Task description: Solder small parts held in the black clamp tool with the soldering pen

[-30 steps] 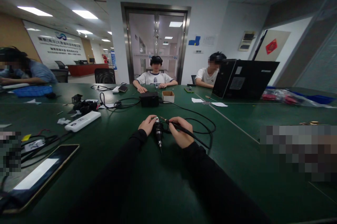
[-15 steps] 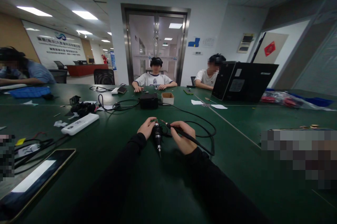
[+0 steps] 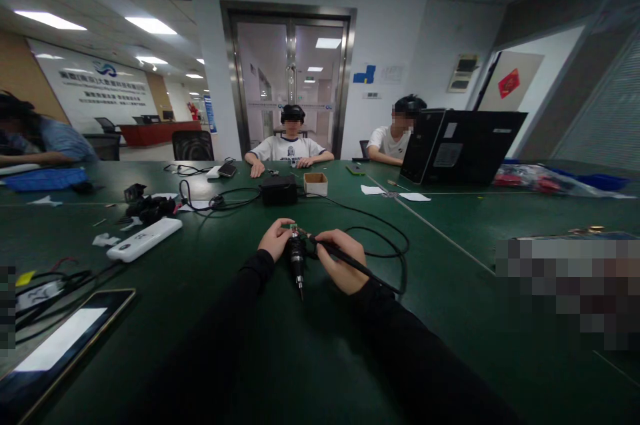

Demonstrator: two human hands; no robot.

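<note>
My left hand [image 3: 275,240] is closed, thumb and forefinger pinching at a small green circuit board [image 3: 294,228]. The board sits at the far end of a black cylindrical tool [image 3: 297,252], which lies on the table with its pointed silver tip toward me. From the right, my right hand [image 3: 345,257] grips a soldering iron [image 3: 334,252] like a pen. Its tip reaches close to the board; whether they touch I cannot tell. A black cord trails from the iron's rear end.
A black box [image 3: 279,190] with cables stands ahead beside a small open carton [image 3: 315,184]. To the left lie a white power bank [image 3: 145,240] and a phone [image 3: 65,352]. A black computer case [image 3: 465,145] stands right. Several people sit around the green table [image 3: 450,318].
The soldering iron has moved left and its tip is now closer to the board. The green board shows more clearly at my left fingertips. The whole view has shifted slightly.
</note>
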